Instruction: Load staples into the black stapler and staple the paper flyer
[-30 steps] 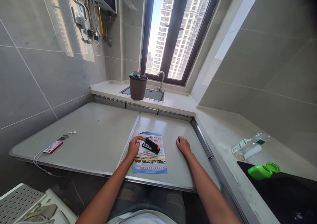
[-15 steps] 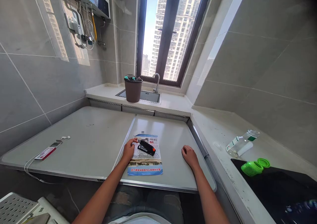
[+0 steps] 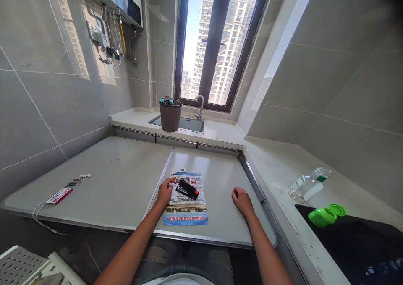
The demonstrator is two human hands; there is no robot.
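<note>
A black stapler (image 3: 187, 189) with an orange-red tip lies slantwise on a printed paper sheet (image 3: 185, 219), which has blue bands and a picture strip. My left hand (image 3: 164, 192) rests at the sheet's left edge, its fingers partly stretched towards the stapler's upper end; it holds nothing that I can see. To the right of the sheet, apart from it, my right hand (image 3: 242, 199) lies on the white folding table (image 3: 217, 161) with its fingers curled in and nothing showing in them.
A boxed item (image 3: 61, 194) with a white cable lies at the table's left. Behind stand a brown bucket (image 3: 170, 117) and a sink (image 3: 192, 124). On the right counter are a clear bottle (image 3: 307, 185) and an open green container (image 3: 321, 217).
The whole view has shifted slightly. Both hands, the stapler and the sheet keep their places relative to each other.
</note>
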